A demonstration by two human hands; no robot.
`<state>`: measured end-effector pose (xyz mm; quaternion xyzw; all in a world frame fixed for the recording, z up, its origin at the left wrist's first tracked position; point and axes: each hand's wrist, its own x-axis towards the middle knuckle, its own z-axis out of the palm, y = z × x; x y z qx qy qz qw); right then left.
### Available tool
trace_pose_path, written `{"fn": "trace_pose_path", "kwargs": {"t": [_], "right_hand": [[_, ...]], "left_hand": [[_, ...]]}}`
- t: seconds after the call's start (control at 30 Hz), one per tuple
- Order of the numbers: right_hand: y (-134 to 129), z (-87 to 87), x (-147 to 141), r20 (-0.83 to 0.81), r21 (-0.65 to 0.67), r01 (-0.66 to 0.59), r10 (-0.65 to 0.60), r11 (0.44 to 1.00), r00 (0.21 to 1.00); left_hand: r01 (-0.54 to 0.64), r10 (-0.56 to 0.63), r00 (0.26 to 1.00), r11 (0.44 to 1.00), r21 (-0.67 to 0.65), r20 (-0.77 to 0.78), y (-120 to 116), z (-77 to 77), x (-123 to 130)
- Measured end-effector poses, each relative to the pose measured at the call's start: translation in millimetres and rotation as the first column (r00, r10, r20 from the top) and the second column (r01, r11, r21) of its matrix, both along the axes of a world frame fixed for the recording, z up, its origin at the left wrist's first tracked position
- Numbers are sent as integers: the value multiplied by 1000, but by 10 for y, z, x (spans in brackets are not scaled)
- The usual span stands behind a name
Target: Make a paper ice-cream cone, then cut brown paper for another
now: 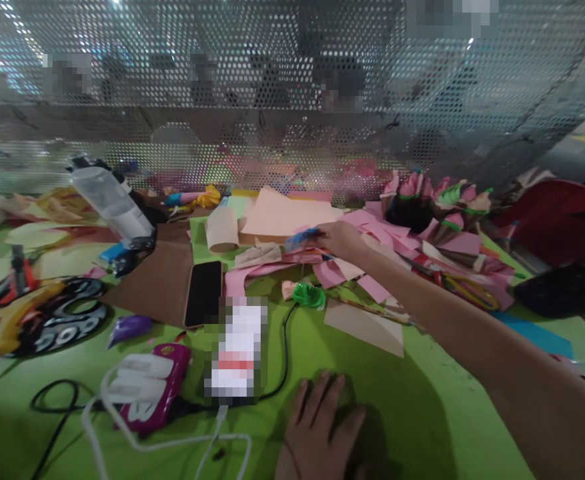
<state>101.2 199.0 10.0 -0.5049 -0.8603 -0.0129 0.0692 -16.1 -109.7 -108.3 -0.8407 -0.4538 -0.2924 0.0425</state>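
Note:
My left hand (319,427) lies palm down on the green table, fingers spread, holding nothing. My right hand (342,239) reaches across the papers with its fingers pinched on a crumpled blue piece (303,238), which is blurred. Beneath it are pink paper strips (259,270) and a crinkled cream paper (257,254). A shiny green crumpled bundle (308,295) sits between my two hands. To its right lies a beige paper sheet (365,327).
A lit phone (235,367) with a white cable and a dark phone (203,293) lie at left. A magenta power strip (157,387), a glue gun (25,317) and a clear bottle (112,200) stand around them. Paper flowers (422,190) fill the back right before a perforated metal screen (272,133).

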Motion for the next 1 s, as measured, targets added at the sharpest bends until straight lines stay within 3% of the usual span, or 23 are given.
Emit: {"fn": "trace_pose_path", "kwargs": {"t": [0.1, 0.23, 0.3, 0.47, 0.63, 0.8, 1.0], "right_hand": [[-36, 56, 96, -38, 27, -16, 17, 1000, 999], [-76, 43, 286, 13, -16, -273, 274, 962, 962], [-96, 7, 417, 58, -52, -316, 319, 947, 946], [-192, -121, 668, 227, -78, -256, 268, 963, 937], [-219, -215, 678, 259, -26, -172, 172, 985, 950], [-58, -131, 704, 204, -5, 27, -25, 1000, 979], [153, 31, 786, 119, -80, 93, -83, 992, 989]], "left_hand": [[-15, 14, 1000, 998, -68, -6, -36, 20, 18], [-11, 9, 1000, 996, -91, -26, -42, 56, -6], [21, -26, 998, 997, -72, -61, -20, 60, -42], [55, -59, 992, 998, -40, -109, 17, 45, -91], [-27, 22, 999, 996, -89, -49, -30, 67, -9], [-41, 41, 999, 993, -108, -3, -43, 111, 41], [-46, 47, 999, 995, -86, 5, -34, 87, 38]]}}
